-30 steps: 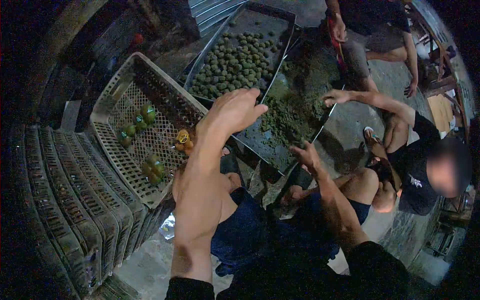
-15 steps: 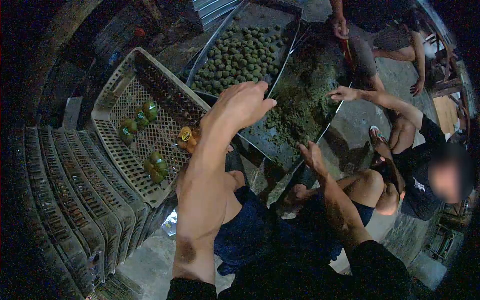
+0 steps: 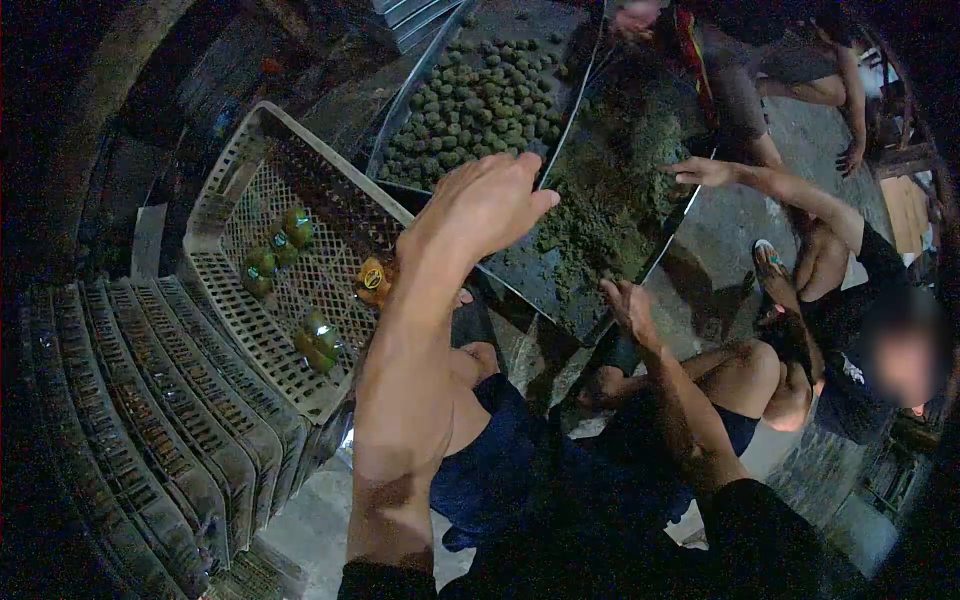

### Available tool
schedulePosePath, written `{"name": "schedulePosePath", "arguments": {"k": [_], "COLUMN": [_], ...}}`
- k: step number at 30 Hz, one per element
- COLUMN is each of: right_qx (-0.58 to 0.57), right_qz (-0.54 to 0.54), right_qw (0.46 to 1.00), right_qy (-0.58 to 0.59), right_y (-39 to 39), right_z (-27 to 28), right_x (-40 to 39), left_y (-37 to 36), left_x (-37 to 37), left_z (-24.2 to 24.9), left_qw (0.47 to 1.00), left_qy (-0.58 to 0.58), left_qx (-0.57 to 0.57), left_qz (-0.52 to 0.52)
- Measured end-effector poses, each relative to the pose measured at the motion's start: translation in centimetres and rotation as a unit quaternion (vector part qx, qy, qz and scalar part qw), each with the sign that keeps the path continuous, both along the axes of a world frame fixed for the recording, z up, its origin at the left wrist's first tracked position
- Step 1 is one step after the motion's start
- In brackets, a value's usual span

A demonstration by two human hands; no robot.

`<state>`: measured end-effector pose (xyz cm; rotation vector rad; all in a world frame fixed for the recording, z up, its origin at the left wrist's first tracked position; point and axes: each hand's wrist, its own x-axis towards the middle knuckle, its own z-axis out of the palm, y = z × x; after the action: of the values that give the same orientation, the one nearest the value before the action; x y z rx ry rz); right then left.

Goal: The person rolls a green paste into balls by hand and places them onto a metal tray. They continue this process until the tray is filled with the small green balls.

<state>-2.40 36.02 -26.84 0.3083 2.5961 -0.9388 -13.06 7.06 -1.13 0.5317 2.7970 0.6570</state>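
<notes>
Left hand (image 3: 490, 208) and right hand (image 3: 632, 310), fingers part-curled, contents unclear, hang by opposite tray (image 3: 515, 268) edges, where slack grips could spill mix (image 3: 620, 170).

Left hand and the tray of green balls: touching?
Cannot tell: head view shows the left hand overlapping the tray, hiding any contact or gap.

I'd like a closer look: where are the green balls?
In the head view, the balls lie in a tray at top centre, beyond the wearer's left hand.

Left hand (image 3: 485, 205) hides its own palm. Too dark to tell if right hand (image 3: 630, 310) holds anything. Top edge crops ball tray (image 3: 540, 14). Sticker (image 3: 372, 272) print's unreadable.
</notes>
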Motion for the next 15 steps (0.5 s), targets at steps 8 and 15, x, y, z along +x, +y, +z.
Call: {"name": "schedulePosePath", "arguments": {"k": [8,15], "right_qx": [-0.268,-0.126], "right_qz": [-0.095,-0.099], "right_qw": [0.958,0.985], "right_qy": [-0.021,-0.070], "right_y": [0.0,2.0], "right_z": [0.0,0.5], "right_x": [0.4,-0.5], "left_y": [0.1,0.0], "left_x": [-0.8,-0.2], "left_z": [-0.1,0.3], "left_qw": [1.000,1.000], "left_qy": [-0.015,-0.026], "left_qx": [-0.001,-0.009], "left_qz": [-0.013,-0.013]}}
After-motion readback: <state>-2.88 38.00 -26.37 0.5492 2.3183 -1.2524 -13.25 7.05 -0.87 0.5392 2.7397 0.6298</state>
